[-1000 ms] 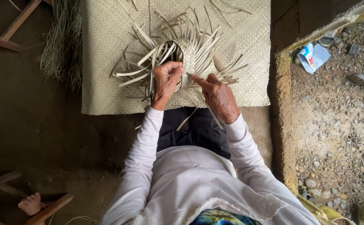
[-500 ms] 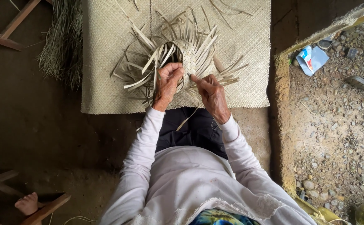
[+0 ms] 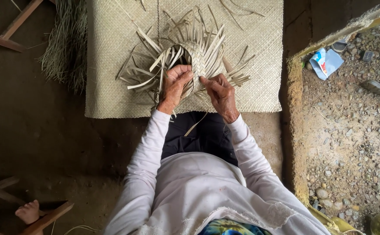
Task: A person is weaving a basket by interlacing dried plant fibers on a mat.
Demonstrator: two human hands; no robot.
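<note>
A half-woven basket of pale palm-leaf strips [image 3: 198,52] lies on a woven mat [image 3: 111,52], with loose strip ends fanning out all round it. My left hand [image 3: 174,85] grips the near rim of the weaving, fingers curled over several strips. My right hand [image 3: 219,93] pinches a single strip beside it, at the rim's right side. One loose strip [image 3: 198,122] hangs down from my hands over my dark lap. White sleeves cover both arms.
A bundle of green-grey fibres [image 3: 65,48] lies left of the mat. Wooden frame pieces [image 3: 11,30] sit at the upper left and lower left, with another person's bare foot [image 3: 28,212] there. A raised earth edge [image 3: 294,130] borders gravel with litter [image 3: 325,63] on the right.
The view has drifted slightly, so the mat and basket sit lower. My hands stay on the near rim, fingers shifting a little on the strips.
</note>
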